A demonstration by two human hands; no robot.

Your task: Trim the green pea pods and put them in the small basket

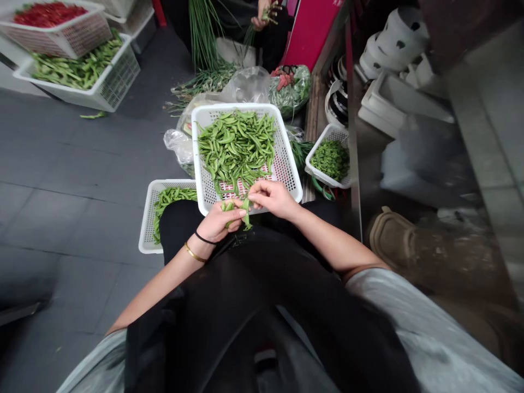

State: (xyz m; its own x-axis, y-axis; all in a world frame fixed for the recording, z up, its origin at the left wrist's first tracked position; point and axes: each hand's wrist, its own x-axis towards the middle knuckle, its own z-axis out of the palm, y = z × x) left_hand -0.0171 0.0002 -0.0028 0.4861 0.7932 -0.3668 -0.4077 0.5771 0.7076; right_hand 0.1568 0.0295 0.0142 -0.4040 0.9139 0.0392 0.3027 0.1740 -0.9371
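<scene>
Several green pea pods (227,207) are gripped in my left hand (220,221), which wears a black band and a gold bracelet at the wrist. Between both hands one pod (246,210) is held upright, and the fingertips of my right hand (272,197) pinch its upper end. Both hands are over the near edge of a white perforated basket (292,172), close to my lap. Inside that basket lies a heap of pea pods (237,142), mostly toward the far side.
A second white basket (148,218) of pods stands low at left. Stacked baskets hold red peppers (49,13) and green pods (73,68). At right is a basket of leafy greens (331,159). Opposite, another person's hand (260,19) holds stalks near scallions (204,82) and plastic bags.
</scene>
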